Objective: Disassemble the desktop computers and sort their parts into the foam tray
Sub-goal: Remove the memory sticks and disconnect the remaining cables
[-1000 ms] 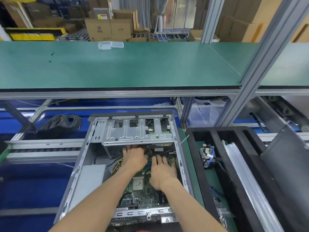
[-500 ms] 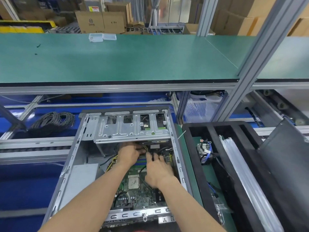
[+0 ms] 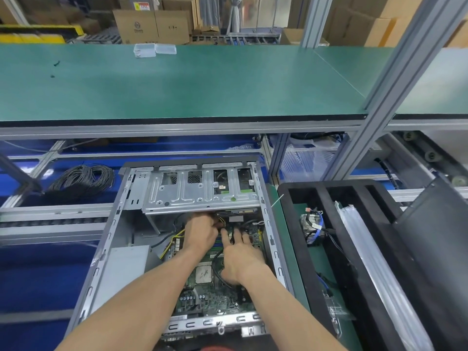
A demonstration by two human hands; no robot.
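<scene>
Fingers of the left hand are curled down over a bundle of yellow and black wires just under the near edge of the drive cage, and they look to be gripping the plug end, though the tips are hidden behind the knuckles. Beside it, the right hand lies with its fingers spread and fairly straight, pressing down on the green motherboard close to the memory slots; it holds nothing that I can see. Both forearms reach in from the near side into the open desktop case, which lies on its side on the blue surface with its side panel off. A bare processor sits on the motherboard just near the right wrist, and a grey power supply fills the left part of the case. To the right, touching a green strip of worktop, stands the black foam tray: its left compartment holds a small metal part with blue cables, and the next one holds long clear plastic sleeves. Far left of the case lies a coil of black cable. Above everything runs a green upper shelf carrying a small clear plastic box, with cardboard cartons behind it.
</scene>
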